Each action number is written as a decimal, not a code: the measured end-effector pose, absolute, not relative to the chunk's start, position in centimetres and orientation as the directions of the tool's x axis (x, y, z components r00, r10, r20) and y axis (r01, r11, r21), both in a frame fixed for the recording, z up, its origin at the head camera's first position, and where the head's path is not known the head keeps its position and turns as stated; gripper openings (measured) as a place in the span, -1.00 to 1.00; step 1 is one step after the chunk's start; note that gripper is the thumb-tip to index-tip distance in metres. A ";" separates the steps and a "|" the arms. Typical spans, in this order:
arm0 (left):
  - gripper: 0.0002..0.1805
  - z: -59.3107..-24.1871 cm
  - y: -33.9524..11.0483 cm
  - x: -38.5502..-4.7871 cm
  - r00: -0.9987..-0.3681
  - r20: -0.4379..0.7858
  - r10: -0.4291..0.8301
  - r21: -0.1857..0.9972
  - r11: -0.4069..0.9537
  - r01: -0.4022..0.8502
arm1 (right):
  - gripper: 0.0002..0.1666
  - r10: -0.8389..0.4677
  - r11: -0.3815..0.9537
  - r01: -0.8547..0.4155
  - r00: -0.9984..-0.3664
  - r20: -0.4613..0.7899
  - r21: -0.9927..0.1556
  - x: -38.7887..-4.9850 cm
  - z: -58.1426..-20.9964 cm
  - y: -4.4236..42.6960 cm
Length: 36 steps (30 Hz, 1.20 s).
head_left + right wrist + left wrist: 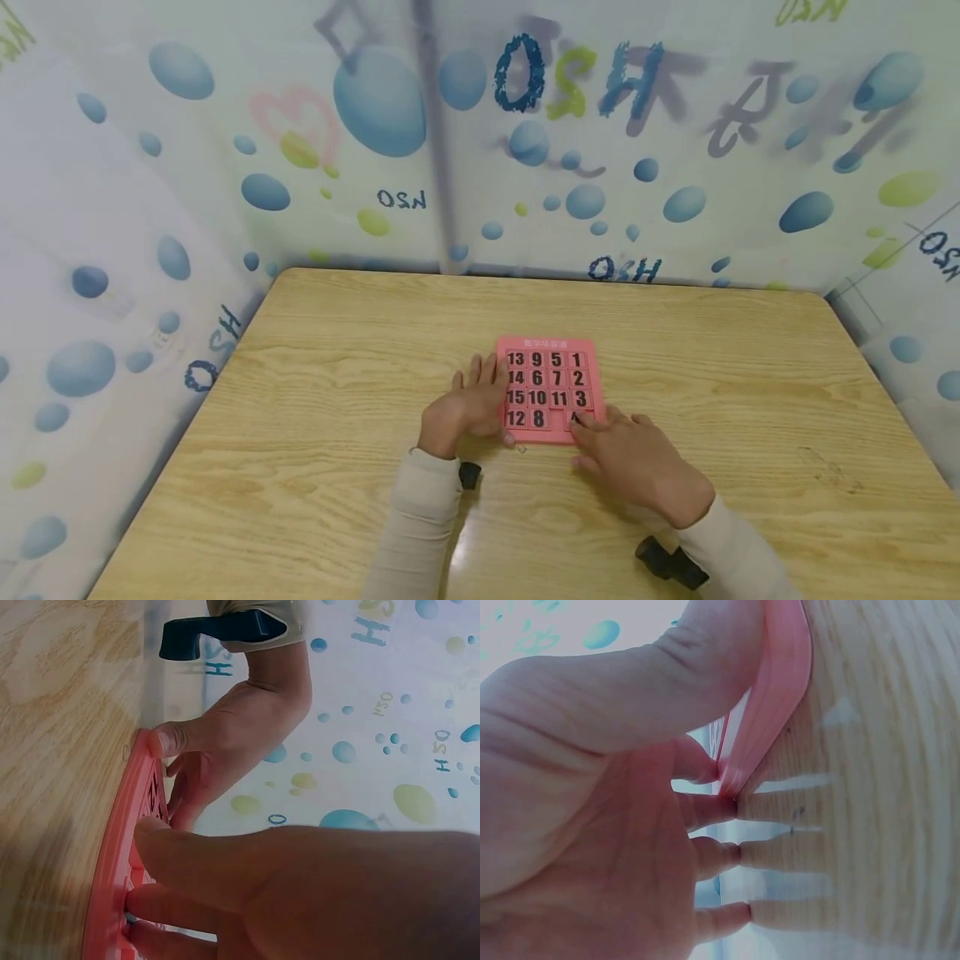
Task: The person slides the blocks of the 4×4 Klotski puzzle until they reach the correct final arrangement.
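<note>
Standing at twelve o'clock, a bubble-printed wall [585, 200] backs the wood-grain table [360, 350]; centrally lies a pink number puzzle [546, 343]. At its nine o'clock edge rests the left hand [472, 403], fingers apart; at five, the right hand [636, 457], fingers extended, touches the 4 tile [572, 414] (partly hidden).

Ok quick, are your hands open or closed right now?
Left hand: open, touching the left side of the pink puzzle.
Right hand: open, touching the 4 tile.
</note>
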State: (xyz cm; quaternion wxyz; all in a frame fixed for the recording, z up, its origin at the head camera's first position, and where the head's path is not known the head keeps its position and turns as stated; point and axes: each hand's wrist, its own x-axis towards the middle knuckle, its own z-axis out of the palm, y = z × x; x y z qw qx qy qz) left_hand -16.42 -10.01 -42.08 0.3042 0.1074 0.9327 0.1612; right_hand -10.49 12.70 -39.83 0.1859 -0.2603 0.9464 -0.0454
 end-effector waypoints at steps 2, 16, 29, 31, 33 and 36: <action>0.33 -42.1 -10.0 -16.4 -0.792 -0.533 0.297 0.361 0.926 0.105 | -0.40 -0.507 0.862 -0.474 -0.793 -0.337 -0.181 -10.6 -39.7 12.9; 0.33 -42.2 -10.0 -16.4 -0.794 -0.527 0.303 0.354 0.928 0.118 | -0.41 -0.513 0.858 -0.486 -0.797 -0.318 -0.166 -10.7 -39.6 13.3; 0.29 -42.1 -10.1 -16.4 -0.799 -0.513 0.312 0.363 0.923 0.127 | -0.36 -0.669 0.741 -0.655 -0.738 -0.083 -0.146 -9.7 -42.8 10.1; 0.29 -42.1 -10.1 -16.4 -0.799 -0.513 0.313 0.362 0.923 0.129 | -0.35 -0.668 0.743 -0.655 -0.740 -0.083 -0.138 -9.7 -42.9 10.0; 0.29 -42.1 -10.1 -16.4 -0.799 -0.514 0.314 0.362 0.923 0.129 | -0.35 -0.664 0.746 -0.652 -0.743 -0.082 -0.133 -9.6 -43.0 10.0; 0.30 -42.1 -10.1 -16.3 -0.796 -0.518 0.313 0.363 0.923 0.127 | -0.36 -0.656 0.754 -0.643 -0.749 -0.091 -0.137 -9.6 -42.9 10.1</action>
